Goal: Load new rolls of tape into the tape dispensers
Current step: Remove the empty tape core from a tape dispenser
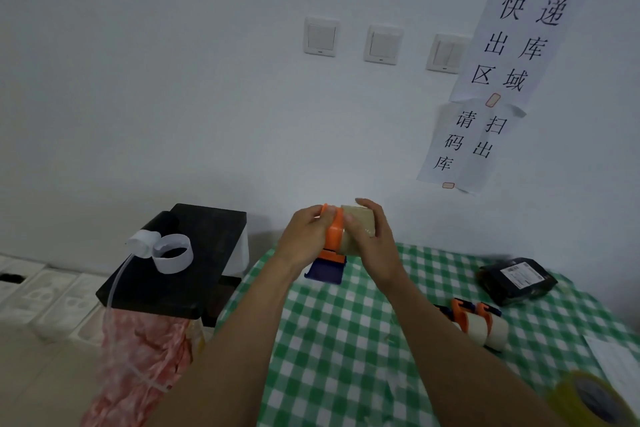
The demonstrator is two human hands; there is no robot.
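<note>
An orange tape dispenser [334,236] with a dark blue handle is held up above the far edge of the table. My left hand [304,239] grips its orange frame from the left. My right hand [372,243] wraps around a pale tan tape roll [356,218] that sits against the dispenser's right side. Two more orange dispensers with pale rolls [479,324] lie on the green checked tablecloth [329,357] at the right. A yellowish tape roll [592,399] lies at the bottom right corner.
A black wrapped parcel [517,281] with a label lies at the far right of the table. A black box [183,263] at the left carries empty white tape cores [171,253]. A pink plastic bag [138,367] hangs below it. Paper signs [512,45] are taped to the wall.
</note>
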